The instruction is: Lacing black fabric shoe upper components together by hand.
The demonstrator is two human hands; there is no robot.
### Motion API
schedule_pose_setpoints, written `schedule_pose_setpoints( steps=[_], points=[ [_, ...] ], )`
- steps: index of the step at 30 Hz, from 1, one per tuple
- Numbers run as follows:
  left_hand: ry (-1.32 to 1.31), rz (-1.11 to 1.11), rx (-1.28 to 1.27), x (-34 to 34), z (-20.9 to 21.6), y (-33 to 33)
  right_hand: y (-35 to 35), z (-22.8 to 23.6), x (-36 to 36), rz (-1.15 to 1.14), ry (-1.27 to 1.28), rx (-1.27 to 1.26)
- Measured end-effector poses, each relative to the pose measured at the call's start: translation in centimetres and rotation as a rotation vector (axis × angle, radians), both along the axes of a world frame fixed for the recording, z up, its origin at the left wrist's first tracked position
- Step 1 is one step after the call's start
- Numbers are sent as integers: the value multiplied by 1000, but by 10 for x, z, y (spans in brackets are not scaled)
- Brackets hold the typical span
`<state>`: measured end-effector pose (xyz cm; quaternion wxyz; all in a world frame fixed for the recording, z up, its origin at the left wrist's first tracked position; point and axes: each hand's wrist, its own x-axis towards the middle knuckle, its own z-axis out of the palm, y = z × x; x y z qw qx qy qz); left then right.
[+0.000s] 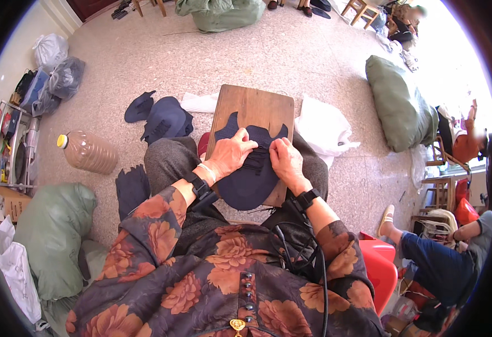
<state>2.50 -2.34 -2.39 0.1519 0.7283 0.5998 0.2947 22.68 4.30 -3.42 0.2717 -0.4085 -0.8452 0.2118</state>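
- Reference: clock directions start at the middle of the navy fabric piece (249, 190), which lies on the wooden board (251, 102); 12 o'clock points away from the wearer.
- 10 o'clock, near: left hand (228, 154), fingertips pinching the fabric beside the narrow centre strips. Risk: a pull harder than the other hand's may skew the strips.
- 2 to 3 o'clock, near: right hand (287, 163), thumb and fingers apparently pinching the opposite side. Risk: a slipping pinch may let the strips fold or tangle.
- 5 o'clock: black cable (325, 281). Risk: slack may snag the right forearm (319, 216).
- Appearance, left to right: pointed left horn; bunched strips above a smooth, rounded lower end; pointed right horn. Matte, dark, apparently flat-laid.
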Motion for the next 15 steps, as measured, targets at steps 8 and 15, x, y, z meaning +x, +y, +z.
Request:
schedule_pose_setpoints(
  steps=[8, 15],
  points=[
    [-38, 40, 8, 1, -5, -3, 1, 2, -2, -3, -56, -13],
    [-58, 51, 30, 1, -5, -3, 12, -6, 5, 80, 12, 10]
  ],
)
